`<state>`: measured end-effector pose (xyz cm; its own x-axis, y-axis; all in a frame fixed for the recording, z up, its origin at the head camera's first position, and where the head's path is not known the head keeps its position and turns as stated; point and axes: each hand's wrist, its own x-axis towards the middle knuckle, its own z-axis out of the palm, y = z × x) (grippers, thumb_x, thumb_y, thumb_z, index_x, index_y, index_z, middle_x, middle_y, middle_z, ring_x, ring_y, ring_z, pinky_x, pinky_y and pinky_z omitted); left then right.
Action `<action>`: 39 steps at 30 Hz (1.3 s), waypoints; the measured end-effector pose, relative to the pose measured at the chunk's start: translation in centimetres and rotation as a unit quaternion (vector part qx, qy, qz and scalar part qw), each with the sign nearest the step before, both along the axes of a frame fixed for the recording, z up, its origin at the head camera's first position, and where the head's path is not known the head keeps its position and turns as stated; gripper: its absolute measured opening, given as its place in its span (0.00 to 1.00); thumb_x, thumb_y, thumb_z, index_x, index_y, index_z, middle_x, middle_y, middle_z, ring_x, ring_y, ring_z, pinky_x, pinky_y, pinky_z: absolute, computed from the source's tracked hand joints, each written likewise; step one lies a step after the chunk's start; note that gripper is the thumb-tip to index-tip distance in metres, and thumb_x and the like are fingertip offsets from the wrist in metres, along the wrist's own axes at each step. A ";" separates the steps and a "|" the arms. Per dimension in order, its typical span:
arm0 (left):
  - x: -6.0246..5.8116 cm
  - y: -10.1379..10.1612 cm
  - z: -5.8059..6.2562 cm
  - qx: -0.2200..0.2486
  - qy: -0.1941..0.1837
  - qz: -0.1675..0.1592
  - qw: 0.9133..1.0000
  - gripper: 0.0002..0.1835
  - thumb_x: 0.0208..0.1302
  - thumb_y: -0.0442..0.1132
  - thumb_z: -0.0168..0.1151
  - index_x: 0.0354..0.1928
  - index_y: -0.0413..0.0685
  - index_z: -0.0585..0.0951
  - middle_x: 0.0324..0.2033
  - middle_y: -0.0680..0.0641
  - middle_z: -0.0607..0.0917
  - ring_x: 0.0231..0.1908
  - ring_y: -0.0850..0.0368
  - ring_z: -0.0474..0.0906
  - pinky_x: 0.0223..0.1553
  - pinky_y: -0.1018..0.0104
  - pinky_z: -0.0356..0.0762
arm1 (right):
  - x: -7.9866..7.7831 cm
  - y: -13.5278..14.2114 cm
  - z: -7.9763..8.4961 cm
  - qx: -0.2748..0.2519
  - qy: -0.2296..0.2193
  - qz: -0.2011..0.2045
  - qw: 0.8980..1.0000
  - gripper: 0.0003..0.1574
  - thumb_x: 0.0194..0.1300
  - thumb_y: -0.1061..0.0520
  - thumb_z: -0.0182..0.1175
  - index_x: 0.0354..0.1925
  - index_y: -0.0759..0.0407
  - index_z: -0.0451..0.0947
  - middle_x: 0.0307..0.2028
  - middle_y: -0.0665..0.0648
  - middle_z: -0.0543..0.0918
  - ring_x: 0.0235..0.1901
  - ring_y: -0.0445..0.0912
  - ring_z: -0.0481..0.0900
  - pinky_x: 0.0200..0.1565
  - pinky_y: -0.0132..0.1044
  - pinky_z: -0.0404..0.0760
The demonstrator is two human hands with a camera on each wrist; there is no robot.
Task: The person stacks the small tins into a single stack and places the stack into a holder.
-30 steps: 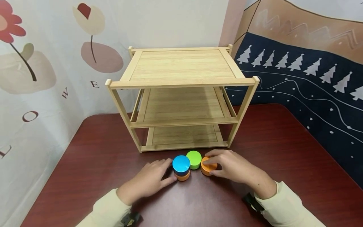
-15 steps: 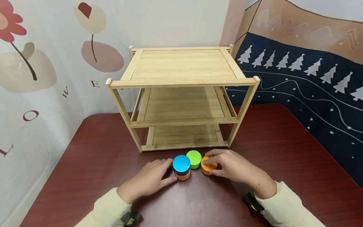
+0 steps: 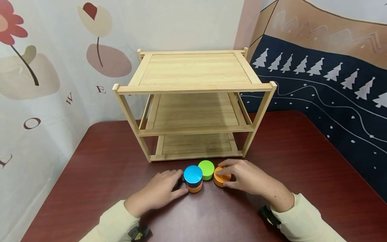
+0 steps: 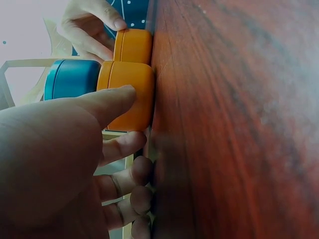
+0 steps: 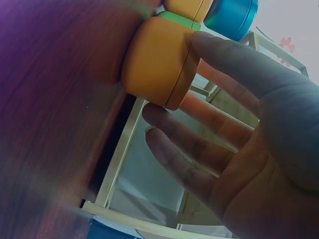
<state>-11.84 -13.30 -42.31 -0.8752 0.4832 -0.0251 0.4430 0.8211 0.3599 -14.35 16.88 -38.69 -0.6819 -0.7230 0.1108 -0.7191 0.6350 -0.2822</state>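
While upright, jars (image 3: 207, 170) between hands (image 3: 160, 190) (image 3: 246, 176)

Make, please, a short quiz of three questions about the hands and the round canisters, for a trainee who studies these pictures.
1. Multiple choice. What is directly under the blue lidded canister?
A) the bare table
B) an orange lidded canister
C) the wooden shelf

2. True or false. The left hand touches the canister under the blue one.

3. Open question. Which canister does the right hand hold?

Key:
1. B.
2. True; the left wrist view shows its thumb against the side.
3. The second orange lidded canister, beside the green lidded canister.
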 end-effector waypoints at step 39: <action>-0.1 0.0 0.1 0.007 0.012 -0.015 1.000 0.22 0.67 0.57 0.63 0.50 0.47 0.78 0.45 0.47 0.84 0.49 0.46 0.80 0.50 0.41 0.76 | -0.1 -0.1 0.0 0.007 0.004 0.024 1.000 0.23 0.58 0.58 0.73 0.53 0.53 0.85 0.58 0.55 0.84 0.51 0.45 0.85 0.42 0.34 0.83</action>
